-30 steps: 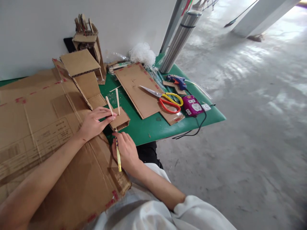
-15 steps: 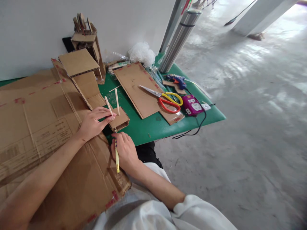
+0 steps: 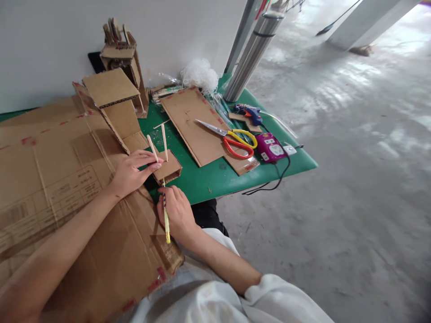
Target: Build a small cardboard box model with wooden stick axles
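Observation:
My left hand (image 3: 132, 171) rests on a small cardboard piece (image 3: 169, 167) on the green table (image 3: 215, 177), its fingers pinched round a wooden stick (image 3: 152, 148). A second stick (image 3: 164, 141) stands up from the same piece. My right hand (image 3: 178, 213) is closed on a yellow pencil (image 3: 166, 217) with its tip against the near edge of the small cardboard piece. A large flattened cardboard sheet (image 3: 63, 188) lies under both forearms.
Yellow and red scissors (image 3: 232, 140) lie on a cardboard panel (image 3: 195, 121). Beside them are a purple power strip (image 3: 270, 148) with a black cable, and a blue glue gun (image 3: 248, 112). A cardboard model (image 3: 118, 58) stands by the wall. Metal poles (image 3: 252, 49) lean at the table's far corner.
My right hand shifts the pencil slightly, back and forth along the edge of the small cardboard piece. My left hand stays in place.

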`<control>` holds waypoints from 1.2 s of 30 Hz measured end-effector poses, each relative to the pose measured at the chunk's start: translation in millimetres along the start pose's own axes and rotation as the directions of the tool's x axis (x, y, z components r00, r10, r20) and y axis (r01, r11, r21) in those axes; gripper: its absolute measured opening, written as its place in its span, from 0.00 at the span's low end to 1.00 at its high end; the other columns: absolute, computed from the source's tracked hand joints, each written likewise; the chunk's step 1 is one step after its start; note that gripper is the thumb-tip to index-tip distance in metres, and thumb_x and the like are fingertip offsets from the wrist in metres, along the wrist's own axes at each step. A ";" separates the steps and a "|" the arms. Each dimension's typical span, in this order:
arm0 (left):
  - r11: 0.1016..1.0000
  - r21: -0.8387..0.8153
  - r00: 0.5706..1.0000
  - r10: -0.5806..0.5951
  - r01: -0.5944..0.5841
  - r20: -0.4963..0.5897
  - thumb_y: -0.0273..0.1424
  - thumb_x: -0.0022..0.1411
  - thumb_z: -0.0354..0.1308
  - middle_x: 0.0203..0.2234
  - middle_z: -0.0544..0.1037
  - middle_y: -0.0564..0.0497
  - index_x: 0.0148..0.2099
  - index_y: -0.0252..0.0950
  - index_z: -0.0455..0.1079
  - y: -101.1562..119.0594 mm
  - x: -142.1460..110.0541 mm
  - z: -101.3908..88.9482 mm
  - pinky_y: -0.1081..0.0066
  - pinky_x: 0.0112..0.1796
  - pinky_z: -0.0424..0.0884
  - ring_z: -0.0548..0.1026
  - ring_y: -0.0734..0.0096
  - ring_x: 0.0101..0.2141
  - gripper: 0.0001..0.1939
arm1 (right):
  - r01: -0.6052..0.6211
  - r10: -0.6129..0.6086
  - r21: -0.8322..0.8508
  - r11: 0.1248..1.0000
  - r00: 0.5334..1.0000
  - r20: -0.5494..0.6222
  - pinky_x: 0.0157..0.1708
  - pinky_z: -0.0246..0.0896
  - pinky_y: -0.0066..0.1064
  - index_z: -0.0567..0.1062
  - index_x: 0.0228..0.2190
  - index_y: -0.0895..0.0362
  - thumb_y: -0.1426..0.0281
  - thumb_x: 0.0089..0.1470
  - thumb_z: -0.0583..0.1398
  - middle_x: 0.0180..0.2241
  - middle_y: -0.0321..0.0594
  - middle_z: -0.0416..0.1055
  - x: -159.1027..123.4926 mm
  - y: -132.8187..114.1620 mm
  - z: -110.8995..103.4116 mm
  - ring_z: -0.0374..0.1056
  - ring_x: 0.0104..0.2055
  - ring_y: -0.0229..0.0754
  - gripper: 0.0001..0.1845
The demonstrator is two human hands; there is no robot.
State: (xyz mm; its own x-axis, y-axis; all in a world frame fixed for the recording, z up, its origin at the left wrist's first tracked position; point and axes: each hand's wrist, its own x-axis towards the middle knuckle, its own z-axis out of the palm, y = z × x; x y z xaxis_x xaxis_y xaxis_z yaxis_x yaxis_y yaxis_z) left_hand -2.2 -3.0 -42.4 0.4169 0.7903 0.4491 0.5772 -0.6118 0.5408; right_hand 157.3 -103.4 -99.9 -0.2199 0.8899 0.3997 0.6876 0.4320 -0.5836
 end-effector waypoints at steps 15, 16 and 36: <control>1.000 0.006 1.000 0.031 -0.031 -0.007 0.35 0.68 0.61 0.39 0.85 0.52 0.43 0.41 0.81 0.2 0.1 0.2 0.66 0.49 0.76 0.79 0.67 0.45 0.08 | -0.001 0.005 0.067 0.998 0.998 -0.066 0.41 0.67 0.37 0.70 0.43 0.60 0.75 0.62 0.51 0.36 0.47 0.73 -0.8 4.1 1.6 0.68 0.39 0.46 0.10; 0.999 0.005 0.999 0.034 -0.034 -0.009 0.35 0.67 0.61 0.39 0.85 0.51 0.43 0.41 0.81 0.4 0.3 0.1 0.66 0.48 0.76 0.79 0.67 0.44 0.08 | 0.000 0.005 0.069 0.998 0.998 -0.069 0.40 0.68 0.37 0.70 0.43 0.60 0.75 0.62 0.51 0.36 0.47 0.73 -0.7 4.2 2.1 0.68 0.39 0.46 0.10; 0.998 0.031 0.997 0.059 -0.057 -0.052 0.36 0.69 0.58 0.40 0.85 0.51 0.44 0.43 0.80 -1.2 -4.2 3.7 0.64 0.49 0.76 0.80 0.66 0.44 0.09 | -0.324 0.510 0.794 0.514 0.860 0.022 0.22 0.61 0.29 0.71 0.26 0.54 0.50 0.60 0.56 0.16 0.31 0.67 32.8 59.6 -37.8 0.65 0.18 0.36 0.22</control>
State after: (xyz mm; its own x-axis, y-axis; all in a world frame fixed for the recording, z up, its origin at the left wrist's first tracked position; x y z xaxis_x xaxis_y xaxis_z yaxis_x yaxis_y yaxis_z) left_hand -2.1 -5.5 -47.6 0.4129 0.7502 0.5165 0.5740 -0.6546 0.4919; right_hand 217.2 -54.0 -94.9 0.1461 0.9888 0.0310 -0.1250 0.0496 -0.9909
